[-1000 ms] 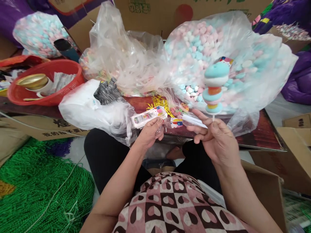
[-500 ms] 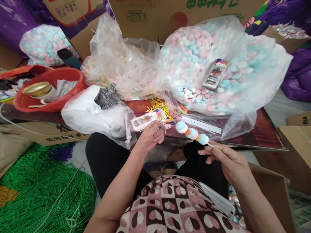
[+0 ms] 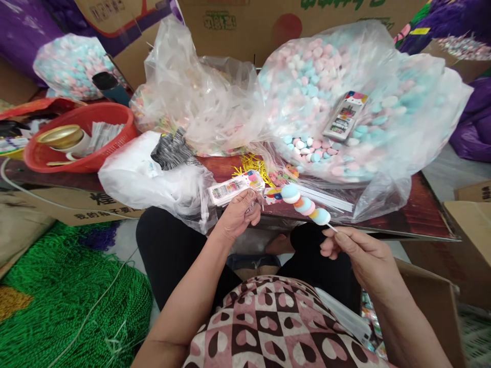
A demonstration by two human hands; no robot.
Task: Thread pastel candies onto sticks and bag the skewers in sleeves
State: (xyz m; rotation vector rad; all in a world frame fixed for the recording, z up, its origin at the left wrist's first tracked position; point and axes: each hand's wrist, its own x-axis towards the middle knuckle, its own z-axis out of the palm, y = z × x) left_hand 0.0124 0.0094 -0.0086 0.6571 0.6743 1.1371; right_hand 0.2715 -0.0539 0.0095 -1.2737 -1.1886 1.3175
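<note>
My right hand (image 3: 364, 250) pinches the thin white stick of a candy skewer (image 3: 306, 205). Pastel blue, pink and white marshmallows are threaded on it, with orange and yellow pieces between them. My left hand (image 3: 241, 212) is closed on a crinkled clear plastic bag (image 3: 272, 196), whose colourful printed part points at the skewer's tip. Skewer tip and bag lie close together; whether they touch I cannot tell. Just behind my left hand, a stack of printed packaging bags (image 3: 235, 188) rests on the table. Yellow twist ties (image 3: 255, 167) and white sticks (image 3: 326, 197) lie beyond.
Large clear bags of marshmallows (image 3: 318, 71) and of other candy (image 3: 199, 97) cover the table's back. A printed pack (image 3: 345, 116) lies on the marshmallow bag. A red basket (image 3: 118, 145) stands left. Green stringy material (image 3: 76, 291) covers the floor; an open carton (image 3: 429, 296) is at right.
The view has shifted slightly. The fingers of my right hand have curled in closer around the stick. My left hand keeps its grip on the bag.
</note>
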